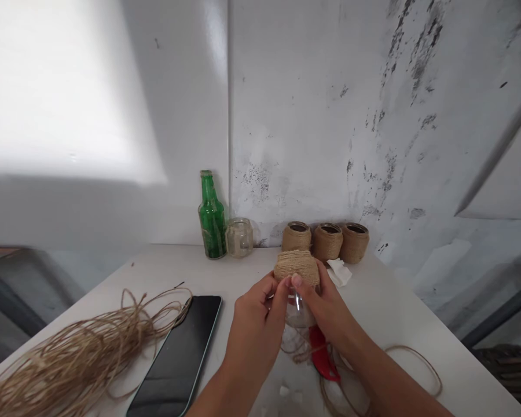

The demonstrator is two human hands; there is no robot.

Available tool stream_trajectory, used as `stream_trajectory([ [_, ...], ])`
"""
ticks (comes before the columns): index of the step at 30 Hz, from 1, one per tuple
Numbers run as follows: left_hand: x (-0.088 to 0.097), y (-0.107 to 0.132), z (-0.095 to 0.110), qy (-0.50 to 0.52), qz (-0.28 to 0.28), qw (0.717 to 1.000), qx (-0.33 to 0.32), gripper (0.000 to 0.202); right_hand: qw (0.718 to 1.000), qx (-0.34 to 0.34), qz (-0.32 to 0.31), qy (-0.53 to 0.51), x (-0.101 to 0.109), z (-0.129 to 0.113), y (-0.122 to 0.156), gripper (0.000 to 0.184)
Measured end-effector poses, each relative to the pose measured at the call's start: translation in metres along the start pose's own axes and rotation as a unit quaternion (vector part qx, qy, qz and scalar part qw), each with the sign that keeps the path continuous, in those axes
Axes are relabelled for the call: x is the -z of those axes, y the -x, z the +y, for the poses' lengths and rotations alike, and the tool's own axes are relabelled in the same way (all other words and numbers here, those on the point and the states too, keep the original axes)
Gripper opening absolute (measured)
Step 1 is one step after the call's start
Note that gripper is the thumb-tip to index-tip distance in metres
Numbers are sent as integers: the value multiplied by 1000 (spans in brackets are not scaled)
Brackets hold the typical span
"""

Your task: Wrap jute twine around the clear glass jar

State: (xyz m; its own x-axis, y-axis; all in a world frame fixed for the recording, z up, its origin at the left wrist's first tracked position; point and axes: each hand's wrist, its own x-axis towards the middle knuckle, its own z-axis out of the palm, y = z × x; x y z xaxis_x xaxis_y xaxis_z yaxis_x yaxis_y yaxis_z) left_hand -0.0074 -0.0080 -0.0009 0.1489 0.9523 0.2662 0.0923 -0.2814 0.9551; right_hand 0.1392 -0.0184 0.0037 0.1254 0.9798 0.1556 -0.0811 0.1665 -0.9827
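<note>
Both my hands are around a glass jar (298,315) above the middle of the table. Rows of brown twine (296,266) cover its upper part, while the lower part is bare clear glass. My left hand (267,307) grips it from the left, and my right hand (323,298) from the right. The two thumbs meet at the front, against the lower edge of the twine. Whether a twine end is pinched there I cannot tell. Under my right hand lies a red object (323,354), partly hidden, with loose twine around it.
A green bottle (212,223) and a clear jar (239,238) stand against the wall. Three twine-wrapped jars (329,242) are to the right, by a crumpled white tissue (339,272). On the left lie a phone (178,359) and a twine bundle (78,353).
</note>
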Motion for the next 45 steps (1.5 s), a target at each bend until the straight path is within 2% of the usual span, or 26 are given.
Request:
stream_trajectory([
  [4, 1, 0, -2, -4, -15, 1000, -4, 42, 1000, 25, 1, 17, 1, 5, 0, 53],
  [8, 1, -1, -3, 17, -37, 998, -38, 40, 998, 54, 8, 7, 2, 1, 0, 51],
  [15, 1, 1, 1, 24, -63, 996, -52, 33, 999, 28, 25, -37, 6, 0, -1, 52],
  [23, -2, 0, 1, 32, -52, 998, -22, 35, 998, 36, 32, -29, 2, 0, -2, 52],
  [31, -2, -1, 3, 100, -25, 995, 10, 34, 998, 30, 13, -52, 1, 0, 0, 52],
  [40, -3, -5, 1, 218, -26, 975, 26, 45, 995, -8, 34, -94, 2, 3, -1, 61],
  [45, -3, -6, 3, 225, -10, 974, 31, 44, 994, -7, 28, -102, 2, 6, -2, 59],
])
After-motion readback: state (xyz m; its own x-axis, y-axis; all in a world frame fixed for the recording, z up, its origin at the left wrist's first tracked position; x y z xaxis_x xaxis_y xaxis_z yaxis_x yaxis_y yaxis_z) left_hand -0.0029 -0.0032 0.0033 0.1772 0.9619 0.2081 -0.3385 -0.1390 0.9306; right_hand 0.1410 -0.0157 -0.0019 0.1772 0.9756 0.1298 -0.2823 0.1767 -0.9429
